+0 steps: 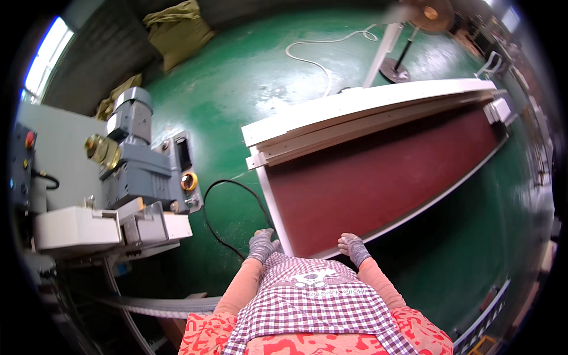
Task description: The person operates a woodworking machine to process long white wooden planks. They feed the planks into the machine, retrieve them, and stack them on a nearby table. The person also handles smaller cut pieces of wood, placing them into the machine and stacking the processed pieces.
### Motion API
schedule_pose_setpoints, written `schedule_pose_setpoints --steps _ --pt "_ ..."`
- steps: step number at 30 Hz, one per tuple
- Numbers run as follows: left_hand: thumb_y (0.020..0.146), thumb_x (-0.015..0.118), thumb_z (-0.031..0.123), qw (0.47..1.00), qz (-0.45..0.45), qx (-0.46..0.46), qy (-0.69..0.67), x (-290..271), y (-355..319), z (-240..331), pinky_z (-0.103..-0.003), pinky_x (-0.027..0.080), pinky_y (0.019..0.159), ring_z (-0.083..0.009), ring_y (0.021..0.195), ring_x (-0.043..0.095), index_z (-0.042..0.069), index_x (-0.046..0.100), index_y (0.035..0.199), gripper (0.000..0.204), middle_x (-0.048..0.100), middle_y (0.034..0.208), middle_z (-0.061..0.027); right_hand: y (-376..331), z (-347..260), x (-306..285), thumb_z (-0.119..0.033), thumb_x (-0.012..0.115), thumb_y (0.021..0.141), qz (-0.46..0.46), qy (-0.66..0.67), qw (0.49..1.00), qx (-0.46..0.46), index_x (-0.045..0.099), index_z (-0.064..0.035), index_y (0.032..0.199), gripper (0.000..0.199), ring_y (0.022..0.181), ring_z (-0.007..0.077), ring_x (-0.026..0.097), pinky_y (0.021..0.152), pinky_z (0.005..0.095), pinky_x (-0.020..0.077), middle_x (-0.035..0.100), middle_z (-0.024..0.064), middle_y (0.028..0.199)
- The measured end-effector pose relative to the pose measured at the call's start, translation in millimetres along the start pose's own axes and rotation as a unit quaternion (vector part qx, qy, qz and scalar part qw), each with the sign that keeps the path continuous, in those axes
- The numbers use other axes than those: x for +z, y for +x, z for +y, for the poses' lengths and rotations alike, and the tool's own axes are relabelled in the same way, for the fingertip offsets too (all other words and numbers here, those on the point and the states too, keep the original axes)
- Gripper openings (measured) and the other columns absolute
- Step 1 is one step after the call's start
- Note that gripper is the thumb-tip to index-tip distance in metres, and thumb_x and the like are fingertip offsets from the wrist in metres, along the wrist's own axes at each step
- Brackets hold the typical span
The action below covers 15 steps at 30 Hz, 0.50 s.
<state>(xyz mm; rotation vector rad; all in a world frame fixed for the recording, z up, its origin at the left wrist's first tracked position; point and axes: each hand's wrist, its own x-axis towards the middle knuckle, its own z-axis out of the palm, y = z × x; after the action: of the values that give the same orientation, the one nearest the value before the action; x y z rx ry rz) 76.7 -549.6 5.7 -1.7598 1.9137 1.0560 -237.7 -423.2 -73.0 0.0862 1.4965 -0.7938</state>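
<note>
Seen from the head camera, the person's left hand, in a grey knitted glove, rests on the near left corner of a long dark red board, its fingers curled down over the white edge strip so that it grips the corner. The right hand, gloved the same way, lies at the near edge of the same board toward five o'clock of the left hand, its fingers bent against the edge; whether it truly clasps the board or only presses on it, I cannot tell. The board runs away from the hands toward two o'clock, over a green floor. Along its far long side, at about twelve o'clock from the hands, lies a stack of long white panels, touching or just beside the board. At nine o'clock from the hands stands a grey machine with a motor on top, well apart from the board. A black cable loops over the floor between machine and board. A white cable lies farther off at twelve o'clock.
</note>
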Motion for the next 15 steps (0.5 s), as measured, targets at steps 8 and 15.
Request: schedule_pose_setpoints --steps 8,15 --pt "0.082 0.06 0.034 0.992 0.065 0.024 -0.104 -33.0 -88.4 -31.3 -0.039 0.043 0.095 -0.0336 0.11 0.055 0.006 0.055 0.122 0.049 0.059 0.117 -0.0169 88.1 -42.1 8.7 -0.017 0.059 0.084 -0.018 -0.486 0.844 -0.225 0.055 -0.0021 0.119 0.038 0.086 0.0199 0.061 0.076 0.0319 0.0491 0.064 0.0119 0.095" --pt "0.076 0.065 0.022 0.849 0.519 -0.092 -0.035 -41.3 -201.7 -77.3 -0.04 0.046 0.087 -0.0307 0.095 0.059 0.005 0.063 0.1 0.029 0.063 0.1 -0.0126 6.2 -70.4 86.6 -0.027 0.063 0.079 -0.023 -0.773 0.598 -0.212 0.054 -0.0066 0.121 0.048 0.109 0.0357 0.056 0.093 0.0413 0.0464 0.056 0.0197 0.119"
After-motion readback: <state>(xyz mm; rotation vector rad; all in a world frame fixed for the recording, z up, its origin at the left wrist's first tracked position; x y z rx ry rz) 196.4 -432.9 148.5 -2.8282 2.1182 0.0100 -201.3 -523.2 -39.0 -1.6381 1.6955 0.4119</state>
